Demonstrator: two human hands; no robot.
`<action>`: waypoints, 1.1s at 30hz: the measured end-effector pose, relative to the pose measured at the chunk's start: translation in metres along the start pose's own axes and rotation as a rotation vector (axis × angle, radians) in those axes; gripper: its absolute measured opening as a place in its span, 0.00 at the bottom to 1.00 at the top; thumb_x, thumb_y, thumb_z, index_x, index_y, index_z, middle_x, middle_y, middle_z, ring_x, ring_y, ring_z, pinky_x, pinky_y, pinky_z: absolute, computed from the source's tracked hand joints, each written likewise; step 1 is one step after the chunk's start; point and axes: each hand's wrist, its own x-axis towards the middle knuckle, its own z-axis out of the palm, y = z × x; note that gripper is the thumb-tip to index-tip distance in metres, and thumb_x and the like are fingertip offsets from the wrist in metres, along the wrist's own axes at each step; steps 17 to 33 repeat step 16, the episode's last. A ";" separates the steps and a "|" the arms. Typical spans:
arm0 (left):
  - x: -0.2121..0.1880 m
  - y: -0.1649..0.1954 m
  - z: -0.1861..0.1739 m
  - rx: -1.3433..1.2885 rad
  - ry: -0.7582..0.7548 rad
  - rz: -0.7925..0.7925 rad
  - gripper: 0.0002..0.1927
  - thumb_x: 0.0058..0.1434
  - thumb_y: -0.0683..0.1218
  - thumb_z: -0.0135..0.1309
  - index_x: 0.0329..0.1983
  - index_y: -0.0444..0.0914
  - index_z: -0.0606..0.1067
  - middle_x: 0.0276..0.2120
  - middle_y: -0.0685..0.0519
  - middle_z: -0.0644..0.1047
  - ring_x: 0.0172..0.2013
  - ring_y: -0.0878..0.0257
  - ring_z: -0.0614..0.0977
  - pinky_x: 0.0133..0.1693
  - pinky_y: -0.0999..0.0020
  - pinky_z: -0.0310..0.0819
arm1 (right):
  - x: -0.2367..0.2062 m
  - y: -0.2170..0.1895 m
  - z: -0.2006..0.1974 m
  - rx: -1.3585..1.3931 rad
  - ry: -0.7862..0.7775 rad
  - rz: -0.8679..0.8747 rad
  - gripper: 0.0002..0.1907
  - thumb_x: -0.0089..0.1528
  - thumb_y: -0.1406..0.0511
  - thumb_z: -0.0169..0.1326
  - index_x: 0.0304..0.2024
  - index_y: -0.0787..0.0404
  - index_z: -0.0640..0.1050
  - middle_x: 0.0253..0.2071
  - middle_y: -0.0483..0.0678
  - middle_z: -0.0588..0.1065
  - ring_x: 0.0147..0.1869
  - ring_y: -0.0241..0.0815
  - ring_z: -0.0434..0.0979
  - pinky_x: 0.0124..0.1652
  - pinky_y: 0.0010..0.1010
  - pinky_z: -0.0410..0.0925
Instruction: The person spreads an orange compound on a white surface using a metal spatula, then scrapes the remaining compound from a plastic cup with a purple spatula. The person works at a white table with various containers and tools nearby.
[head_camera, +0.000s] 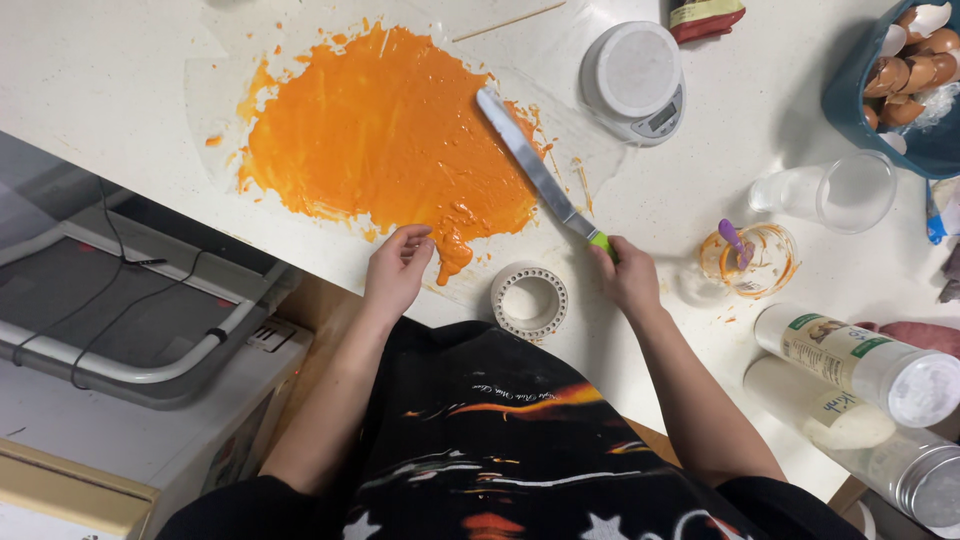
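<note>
A wide smear of orange batter (385, 130) is spread over a clear sheet (215, 85) on the white counter. My right hand (628, 278) grips the green handle of a long metal palette knife (530, 165), whose blade lies across the right edge of the batter. My left hand (398, 268) rests on the near edge of the clear sheet, fingertips touching it just beside a drip of batter. A white ring-shaped mould (528, 299) stands between my two hands.
A white kitchen scale (637, 80) sits behind the knife. To the right are an empty clear cup (838, 192), a batter-smeared cup with a purple spatula (750, 258), a blue bowl of eggshells (910, 75) and lying canisters (860, 360). The counter's near edge drops off at the left.
</note>
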 end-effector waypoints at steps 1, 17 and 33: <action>0.001 0.000 -0.001 0.002 0.001 0.006 0.15 0.67 0.47 0.55 0.54 0.36 0.77 0.42 0.50 0.82 0.41 0.64 0.82 0.43 0.71 0.77 | 0.000 0.000 0.002 -0.008 -0.008 -0.010 0.16 0.66 0.56 0.57 0.47 0.62 0.80 0.29 0.59 0.77 0.30 0.56 0.77 0.35 0.41 0.69; 0.005 0.011 -0.002 -0.001 0.006 0.012 0.15 0.67 0.48 0.55 0.54 0.37 0.77 0.41 0.51 0.82 0.41 0.64 0.82 0.44 0.71 0.77 | -0.010 0.012 -0.004 -0.042 0.128 -0.085 0.17 0.65 0.55 0.61 0.48 0.60 0.80 0.32 0.56 0.79 0.32 0.50 0.79 0.35 0.38 0.71; 0.005 0.011 -0.002 -0.001 0.006 0.012 0.15 0.67 0.48 0.55 0.54 0.37 0.77 0.41 0.51 0.82 0.41 0.64 0.82 0.44 0.71 0.77 | -0.010 0.012 -0.004 -0.042 0.128 -0.085 0.17 0.65 0.55 0.61 0.48 0.60 0.80 0.32 0.56 0.79 0.32 0.50 0.79 0.35 0.38 0.71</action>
